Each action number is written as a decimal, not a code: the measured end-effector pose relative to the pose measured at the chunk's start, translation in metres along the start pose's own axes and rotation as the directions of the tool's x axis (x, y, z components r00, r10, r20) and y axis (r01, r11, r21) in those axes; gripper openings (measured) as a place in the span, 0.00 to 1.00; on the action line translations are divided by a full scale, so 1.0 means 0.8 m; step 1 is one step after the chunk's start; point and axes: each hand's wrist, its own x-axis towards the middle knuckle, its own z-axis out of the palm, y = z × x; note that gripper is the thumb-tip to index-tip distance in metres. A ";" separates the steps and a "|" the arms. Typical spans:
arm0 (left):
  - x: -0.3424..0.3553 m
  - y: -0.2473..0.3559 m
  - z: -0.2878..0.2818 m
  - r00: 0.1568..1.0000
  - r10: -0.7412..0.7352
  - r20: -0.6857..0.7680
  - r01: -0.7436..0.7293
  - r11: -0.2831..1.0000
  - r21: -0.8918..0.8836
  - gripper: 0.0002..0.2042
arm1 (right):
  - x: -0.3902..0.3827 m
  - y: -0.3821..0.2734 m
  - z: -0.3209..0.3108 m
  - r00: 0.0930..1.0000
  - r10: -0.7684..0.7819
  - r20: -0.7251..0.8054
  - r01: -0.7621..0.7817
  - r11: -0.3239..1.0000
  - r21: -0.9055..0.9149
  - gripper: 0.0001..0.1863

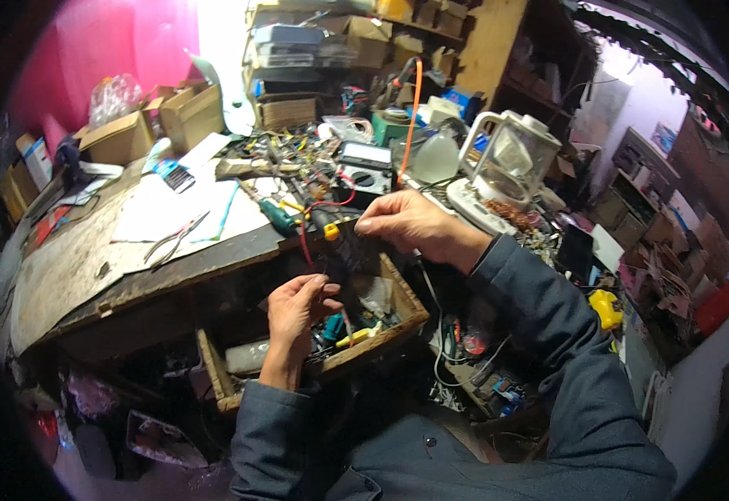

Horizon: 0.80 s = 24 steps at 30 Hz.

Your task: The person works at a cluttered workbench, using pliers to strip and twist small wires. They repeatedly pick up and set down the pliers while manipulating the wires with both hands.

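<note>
Over the open wooden drawer [419, 311], my left hand [296, 321] is closed, thumb and fingertips pressed together. What it pinches is too thin and dark to name. Higher and to the right, my right hand [419, 224] also makes a pinch, and whatever sits in its fingertips cannot be made out. Just left of those fingertips is a small yellow piece [331, 231] at the table edge. A red wire [304, 242] hangs down above my left hand. Behind my right hand stands an analog multimeter [366, 171] with a dial and a red lead.
Pliers [176, 240], a blue-green stick [227, 209] and a phone [174, 175] lie on white paper at left. A green-handled screwdriver [276, 217] rests by the edge. Loose parts crowd the table's back; a clear-walled appliance [515, 159] stands at right. The drawer holds tools.
</note>
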 end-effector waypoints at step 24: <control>0.008 -0.006 -0.011 0.989 0.022 0.147 -0.002 0.991 -0.135 0.07 | 0.027 0.105 0.103 0.999 0.031 -0.011 -0.020 0.855 0.518 0.09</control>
